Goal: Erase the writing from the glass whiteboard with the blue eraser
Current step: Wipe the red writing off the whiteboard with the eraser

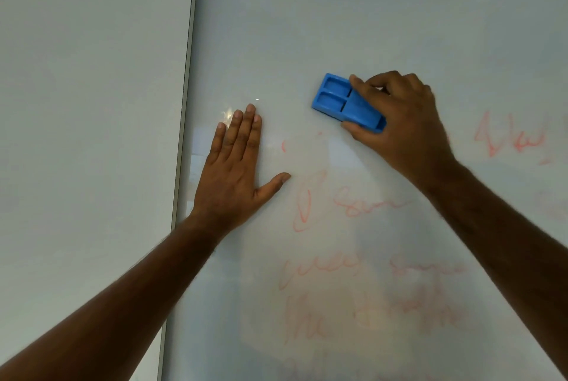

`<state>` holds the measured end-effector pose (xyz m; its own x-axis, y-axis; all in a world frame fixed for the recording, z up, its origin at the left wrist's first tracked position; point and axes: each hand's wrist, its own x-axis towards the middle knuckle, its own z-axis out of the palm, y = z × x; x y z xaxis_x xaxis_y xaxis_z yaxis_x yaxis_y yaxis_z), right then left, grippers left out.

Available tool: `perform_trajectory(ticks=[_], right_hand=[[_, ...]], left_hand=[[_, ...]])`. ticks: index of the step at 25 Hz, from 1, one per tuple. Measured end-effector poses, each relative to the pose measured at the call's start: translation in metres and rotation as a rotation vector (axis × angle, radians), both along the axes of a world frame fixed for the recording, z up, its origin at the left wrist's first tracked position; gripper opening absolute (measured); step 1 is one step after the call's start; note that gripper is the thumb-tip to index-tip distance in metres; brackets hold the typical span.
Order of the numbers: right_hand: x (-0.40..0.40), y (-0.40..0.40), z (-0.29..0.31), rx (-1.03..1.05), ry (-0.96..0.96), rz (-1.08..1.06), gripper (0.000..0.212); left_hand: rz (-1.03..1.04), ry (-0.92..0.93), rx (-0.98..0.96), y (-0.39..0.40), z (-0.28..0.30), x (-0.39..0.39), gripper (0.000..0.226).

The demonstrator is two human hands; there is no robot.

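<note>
The glass whiteboard (353,27) fills the middle and right of the view. Faint red writing (347,205) runs across its lower half, with more red strokes at the right edge. My right hand (402,122) grips the blue eraser (344,101) and presses it against the glass just above the top line of writing. The eraser's left end, with two recessed pockets, sticks out past my fingers. My left hand (236,168) lies flat on the glass to the left of the writing, fingers together and thumb spread, holding nothing.
The board's metal left edge (184,122) runs down the view. Beyond it is a plain white wall panel (86,104). A ceiling light reflects in the glass at the upper right.
</note>
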<state>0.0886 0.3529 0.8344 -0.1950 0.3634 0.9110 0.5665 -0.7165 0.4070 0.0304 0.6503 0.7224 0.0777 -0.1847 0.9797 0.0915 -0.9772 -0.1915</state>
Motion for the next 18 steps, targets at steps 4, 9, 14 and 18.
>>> perform_trajectory(ticks=[4, 9, 14, 18], right_hand=[[-0.004, 0.023, -0.037, -0.156, -0.087, 0.016, 0.063], [0.001, -0.013, -0.048, -0.239, -0.111, -0.024, 0.063], [0.002, -0.021, -0.021, -0.053, -0.028, -0.05, 0.067], [0.003, -0.006, -0.041, -0.074, -0.035, -0.028, 0.066]], left_hand=[[-0.012, 0.003, 0.003, 0.0, 0.001, -0.001, 0.099], [-0.007, -0.009, 0.009, 0.001, -0.001, -0.001, 0.098], [0.002, 0.004, 0.001, 0.0, -0.001, 0.0, 0.099], [0.0, 0.009, 0.0, 0.001, 0.0, -0.001, 0.097]])
